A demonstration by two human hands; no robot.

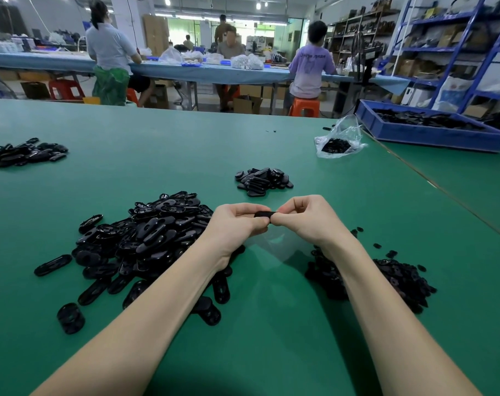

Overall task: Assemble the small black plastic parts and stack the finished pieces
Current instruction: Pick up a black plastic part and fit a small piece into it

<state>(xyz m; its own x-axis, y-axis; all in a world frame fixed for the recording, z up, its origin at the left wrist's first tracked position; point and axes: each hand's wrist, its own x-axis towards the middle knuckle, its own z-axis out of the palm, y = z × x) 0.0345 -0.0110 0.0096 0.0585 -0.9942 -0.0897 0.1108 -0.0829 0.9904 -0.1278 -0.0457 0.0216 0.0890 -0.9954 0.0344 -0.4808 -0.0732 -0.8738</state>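
While both my grips pinch one small black part (263,214) between them, just above the green counter (271,324), my left hand (237,221) and right hand (303,217) have fingers curled tight round its two ends. I judge I am pressing two halves together. To do it well I should keep the edges lined up and squeeze evenly. Oval shells (146,241) lie heaped at nine o'clock, smaller inserts (385,278) at four o'clock, and the finished pile (264,180) waits at twelve o'clock, well apart.
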